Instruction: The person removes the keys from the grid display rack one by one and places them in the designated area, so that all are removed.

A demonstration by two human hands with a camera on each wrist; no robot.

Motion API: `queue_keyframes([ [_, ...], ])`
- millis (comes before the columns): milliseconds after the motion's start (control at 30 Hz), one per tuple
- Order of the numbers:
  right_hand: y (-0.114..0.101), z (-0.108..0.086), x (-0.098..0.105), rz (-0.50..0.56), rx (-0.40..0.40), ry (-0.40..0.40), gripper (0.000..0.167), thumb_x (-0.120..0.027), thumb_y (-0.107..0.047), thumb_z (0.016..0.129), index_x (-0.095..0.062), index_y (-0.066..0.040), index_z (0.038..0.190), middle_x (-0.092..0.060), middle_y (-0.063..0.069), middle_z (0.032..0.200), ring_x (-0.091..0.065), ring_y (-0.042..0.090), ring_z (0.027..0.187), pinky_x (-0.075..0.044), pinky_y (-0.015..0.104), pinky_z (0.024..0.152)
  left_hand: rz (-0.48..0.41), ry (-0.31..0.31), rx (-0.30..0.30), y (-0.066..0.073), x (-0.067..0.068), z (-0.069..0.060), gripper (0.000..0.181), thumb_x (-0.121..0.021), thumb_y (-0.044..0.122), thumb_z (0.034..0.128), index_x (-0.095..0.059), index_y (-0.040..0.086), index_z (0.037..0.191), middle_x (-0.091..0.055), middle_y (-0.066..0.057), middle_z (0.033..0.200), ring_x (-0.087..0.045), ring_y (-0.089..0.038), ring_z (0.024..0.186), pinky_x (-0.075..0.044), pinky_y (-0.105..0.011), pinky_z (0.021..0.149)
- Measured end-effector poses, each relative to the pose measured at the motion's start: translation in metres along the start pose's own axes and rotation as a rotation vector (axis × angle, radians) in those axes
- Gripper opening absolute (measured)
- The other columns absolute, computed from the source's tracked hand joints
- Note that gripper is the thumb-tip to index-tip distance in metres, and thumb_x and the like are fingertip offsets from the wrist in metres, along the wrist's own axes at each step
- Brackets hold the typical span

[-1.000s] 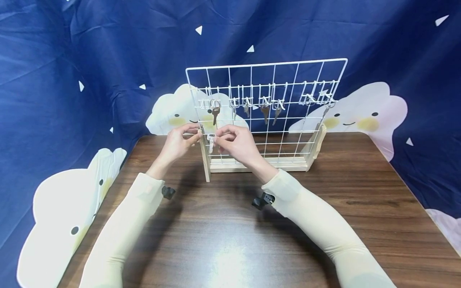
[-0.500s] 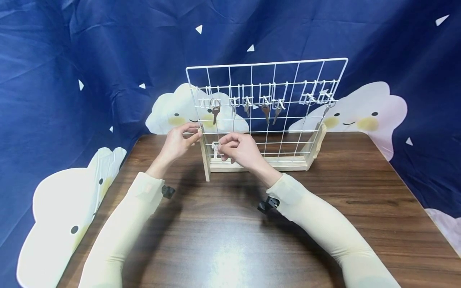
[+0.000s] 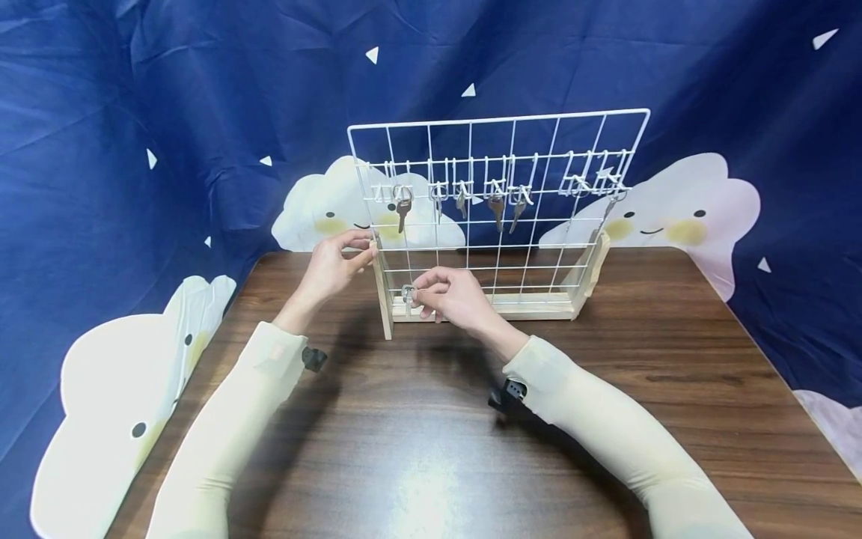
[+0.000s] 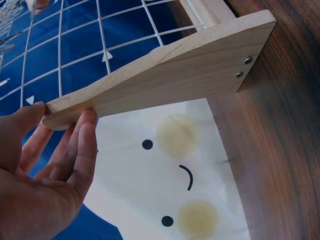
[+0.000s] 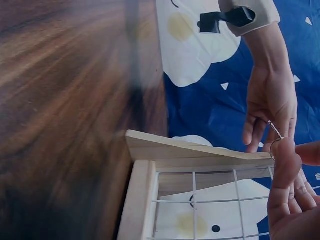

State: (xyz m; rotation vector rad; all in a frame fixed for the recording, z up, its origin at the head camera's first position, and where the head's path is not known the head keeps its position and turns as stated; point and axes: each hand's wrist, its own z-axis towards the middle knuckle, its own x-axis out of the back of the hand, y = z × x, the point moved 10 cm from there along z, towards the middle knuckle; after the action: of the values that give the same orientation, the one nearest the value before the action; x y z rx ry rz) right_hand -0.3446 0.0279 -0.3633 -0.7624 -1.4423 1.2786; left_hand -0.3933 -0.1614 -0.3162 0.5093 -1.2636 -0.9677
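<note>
My left hand (image 3: 330, 262) grips the upper end of the wooden side panel (image 4: 175, 75) of a white wire grid rack, thumb on one side and fingers on the other in the left wrist view. Low in front of the grid, my right hand (image 3: 458, 298) pinches a small silver key (image 3: 408, 299) by its ring, between thumb and forefinger. In the right wrist view the key (image 5: 275, 130) and part of its ring show at the fingertips. Higher up, several keys hang from white hooks on the grid, among them a brown key (image 3: 403, 217) at the left.
The rack's wooden base bar (image 3: 532, 308) stands on a brown wooden table (image 3: 377, 449). Hooks (image 3: 592, 183) sit along the grid's upper part, some with rings and keys. A blue cloth (image 3: 222, 90) with white clouds hangs behind and to the sides.
My right hand has moved down and slightly right, carrying the key from beside the left panel to in front of the base bar. My left hand has stayed on the panel.
</note>
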Motion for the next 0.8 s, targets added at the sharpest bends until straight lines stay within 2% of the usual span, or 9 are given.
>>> queue_keyframes([
  [100, 0.008, -0.001, -0.001, 0.012, -0.019, -0.004, 0.014, -0.071, -0.014, 0.091, -0.07, -0.006, 0.102, -0.078, 0.01, 0.083, -0.071, 0.016, 0.061, -0.06, 0.04, 0.054, -0.001, 0.001, -0.002, 0.0, 0.0, 0.0, 0.037, -0.072, 0.021, 0.0936, -0.066, 0.007, 0.127, -0.072, -0.021, 0.118, -0.075, -0.035, 0.095, -0.062, -0.02, 0.068],
  [267, 0.021, -0.004, -0.004, 0.053, -0.065, -0.013, 0.016, -0.07, -0.011, 0.09, -0.068, -0.003, 0.104, -0.078, 0.012, 0.084, -0.069, 0.014, 0.06, -0.057, 0.028, 0.05, -0.025, -0.004, -0.005, 0.0, -0.001, 0.001, 0.036, -0.072, 0.019, 0.0935, -0.066, 0.006, 0.126, -0.071, -0.023, 0.118, -0.074, -0.038, 0.098, -0.062, -0.02, 0.068],
  [400, 0.031, -0.006, -0.005, 0.075, -0.114, -0.02, 0.017, -0.07, -0.01, 0.09, -0.068, -0.003, 0.105, -0.078, 0.014, 0.085, -0.069, 0.014, 0.058, -0.058, 0.028, 0.052, -0.04, -0.007, -0.001, 0.0, -0.001, 0.001, 0.036, -0.071, 0.019, 0.0935, -0.066, 0.006, 0.126, -0.071, -0.023, 0.118, -0.073, -0.041, 0.099, -0.062, -0.02, 0.068],
  [633, 0.045, -0.008, -0.008, 0.102, -0.156, -0.037, 0.017, -0.069, -0.007, 0.09, -0.067, -0.001, 0.105, -0.075, 0.026, 0.093, -0.068, 0.012, 0.057, -0.057, 0.024, 0.049, -0.028, -0.01, -0.004, 0.001, -0.002, 0.0, 0.036, -0.071, 0.018, 0.0939, -0.065, 0.005, 0.128, -0.07, -0.024, 0.119, -0.073, -0.041, 0.097, -0.063, -0.021, 0.068],
  [800, 0.053, -0.008, -0.01, 0.095, -0.173, -0.044, 0.017, -0.069, -0.008, 0.09, -0.067, -0.001, 0.105, -0.077, 0.018, 0.087, -0.068, 0.012, 0.057, -0.057, 0.024, 0.05, -0.029, -0.012, 0.003, 0.001, -0.002, 0.001, 0.037, -0.07, 0.018, 0.0943, -0.065, 0.005, 0.129, -0.07, -0.024, 0.12, -0.072, -0.042, 0.098, -0.063, -0.021, 0.068],
])
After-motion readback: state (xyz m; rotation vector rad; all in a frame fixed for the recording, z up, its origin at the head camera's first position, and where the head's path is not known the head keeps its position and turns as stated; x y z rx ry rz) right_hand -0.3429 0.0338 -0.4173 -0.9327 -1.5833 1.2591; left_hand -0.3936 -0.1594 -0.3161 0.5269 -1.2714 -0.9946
